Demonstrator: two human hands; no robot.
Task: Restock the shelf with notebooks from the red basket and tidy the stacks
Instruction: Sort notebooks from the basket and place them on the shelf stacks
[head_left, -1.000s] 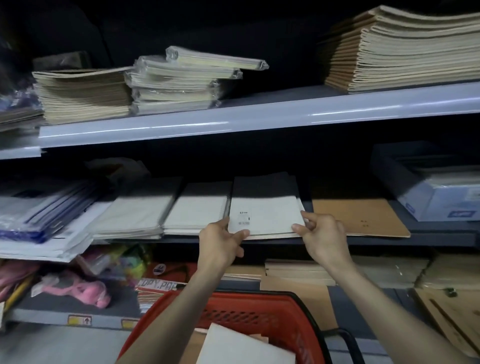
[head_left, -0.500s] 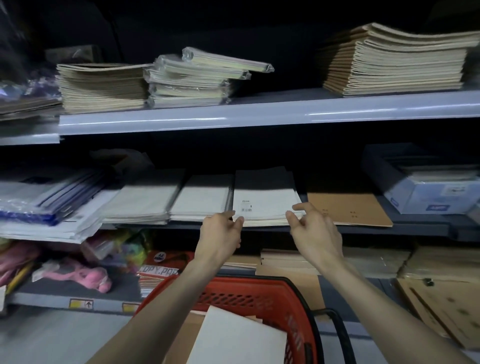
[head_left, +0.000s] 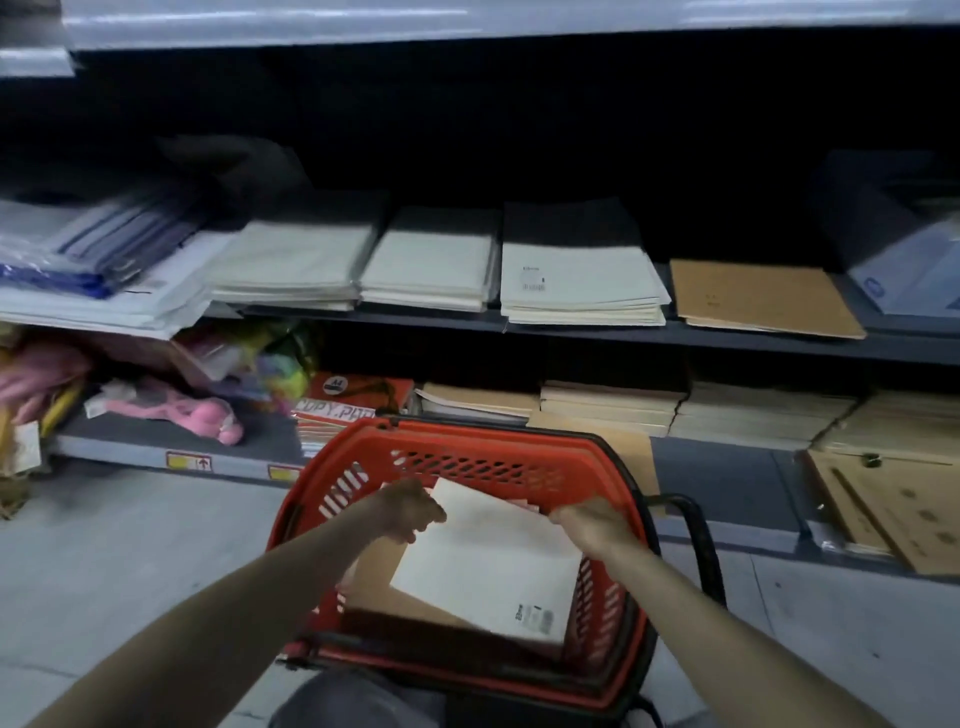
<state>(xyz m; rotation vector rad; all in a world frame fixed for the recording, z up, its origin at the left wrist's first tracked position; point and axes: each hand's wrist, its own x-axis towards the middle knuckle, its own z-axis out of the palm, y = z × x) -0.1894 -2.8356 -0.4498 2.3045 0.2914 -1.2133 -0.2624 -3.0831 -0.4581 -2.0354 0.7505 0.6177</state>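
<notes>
The red basket (head_left: 467, 442) stands on the floor in front of the shelves. Inside it a white notebook (head_left: 488, 569) lies tilted on top of brown notebooks (head_left: 376, 577). My left hand (head_left: 410, 512) grips the white notebook's far left edge. At its far right corner my right hand (head_left: 592, 525) curls over the edge. On the middle shelf (head_left: 571, 331) lies a stack of white notebooks (head_left: 582, 283) with a barcode label on top, and two more white stacks (head_left: 431, 265) lie left of it.
A flat brown stack (head_left: 758, 299) lies right of the white stacks, blue-wrapped packs (head_left: 83, 260) far left. The bottom shelf holds copy paper (head_left: 353, 402), beige notebook stacks (head_left: 608, 410) and pink toys (head_left: 197, 413). The basket's black handle (head_left: 701, 540) sticks out right. Grey floor lies on the left.
Both hands have left the white stack on the middle shelf and dropped into the red basket, taking hold of a white notebook. The view has tilted downward.
</notes>
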